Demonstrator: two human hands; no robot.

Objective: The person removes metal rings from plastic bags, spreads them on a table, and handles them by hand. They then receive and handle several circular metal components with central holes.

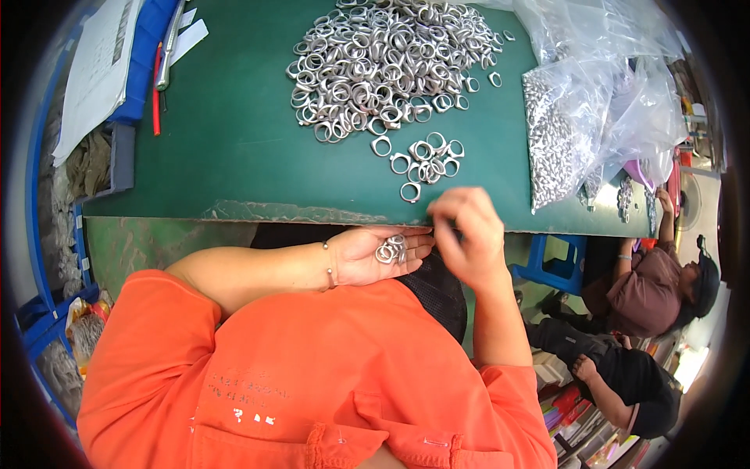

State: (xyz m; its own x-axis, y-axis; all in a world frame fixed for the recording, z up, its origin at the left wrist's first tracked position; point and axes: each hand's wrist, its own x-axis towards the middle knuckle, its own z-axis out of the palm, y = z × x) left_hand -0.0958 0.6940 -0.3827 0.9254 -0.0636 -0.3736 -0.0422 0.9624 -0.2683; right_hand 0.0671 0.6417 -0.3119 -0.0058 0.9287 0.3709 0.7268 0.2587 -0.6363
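My left hand point(367, 254) is palm up just below the front edge of the green table point(234, 172), cupping several silver-grey metal rings point(391, 250). Right beside its fingertips, my right hand point(469, 227) is at the table edge with its fingers curled in. Whatever its fingers hold, if anything, is hidden. A small cluster of metal rings point(428, 159) lies on the tabletop just beyond my right hand, one ring point(410, 192) nearest the edge. Farther back spreads a large heap of similar rings point(383, 62).
Clear plastic bags point(562, 133) of small metal pieces lie on the right. A red pen point(156, 94), a metal tool point(166, 59) and papers point(98, 62) on a blue bin are at the left. A blue stool point(551, 262) and two people point(648, 293) are off to the right.
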